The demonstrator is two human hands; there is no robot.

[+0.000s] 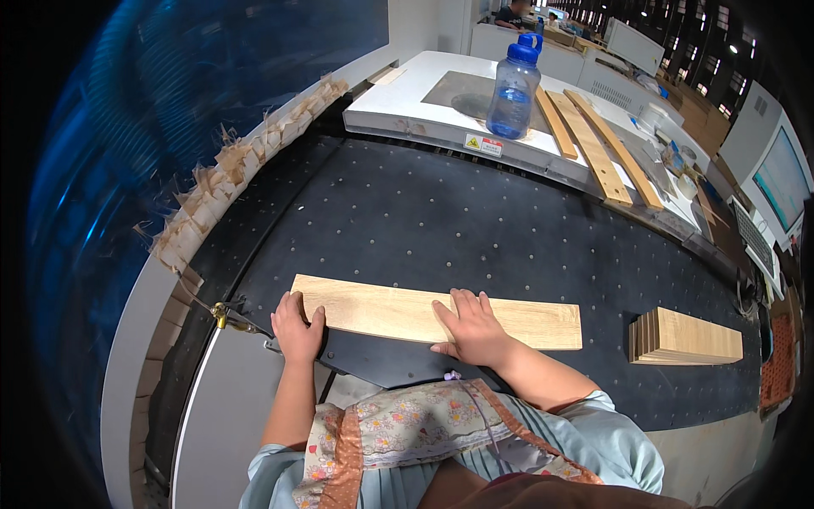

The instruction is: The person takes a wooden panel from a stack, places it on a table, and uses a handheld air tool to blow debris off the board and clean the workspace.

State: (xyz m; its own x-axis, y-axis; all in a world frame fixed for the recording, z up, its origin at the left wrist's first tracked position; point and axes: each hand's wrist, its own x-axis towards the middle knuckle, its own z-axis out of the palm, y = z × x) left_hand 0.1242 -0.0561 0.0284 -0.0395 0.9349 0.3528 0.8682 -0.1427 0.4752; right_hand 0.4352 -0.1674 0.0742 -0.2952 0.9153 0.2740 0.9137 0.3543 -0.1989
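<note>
A long pale wood-grain board (381, 310) lies flat across the near part of the black table. My left hand (298, 329) grips its left end, with the fingers bent at the corner and the thumb against the near edge. On the board's face, right of its middle, rests my right hand (477, 328), open with fingers spread; its thumb is by the near edge. To the right, apart from both hands, sits a neat stack of similar wooden boards (695, 335).
A black table (365, 208) with small studs spreads beyond the board. On the white machine bed (407, 93) stand a blue-capped water bottle (513, 93) and several wooden strips (585, 144). At left is a fringed edge (229, 174); a monitor (778, 178) and keyboard (753, 242) are at right.
</note>
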